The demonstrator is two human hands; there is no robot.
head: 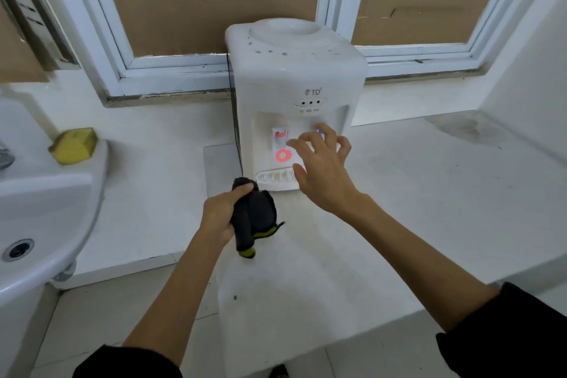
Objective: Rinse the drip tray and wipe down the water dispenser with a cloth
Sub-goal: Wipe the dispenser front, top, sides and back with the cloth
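left hand (219, 218): grips the dark cloth (253, 218), bunched, near-left of the tray.
right hand (319, 169): fingers spread, holding nothing, in front of the taps.
drip tray (274, 177): seated at the water dispenser (294, 77) base, on the table (429, 193).
key relation: I judge my right hand nearer; tray lies just below-left of it, long axis left-right.

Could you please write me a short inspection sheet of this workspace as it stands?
Surface: white counter, scuffed, dark stain at far right.
Job's things: water dispenser upright on counter; drip tray seated at its base; dark cloth bunched.
Clutter: yellow sponge on sink rim.
Grips: left hand holds the cloth; right hand open, fingers spread before the taps.
Cables: black cord down dispenser's left side.
Surroundings: window backed with brown board.
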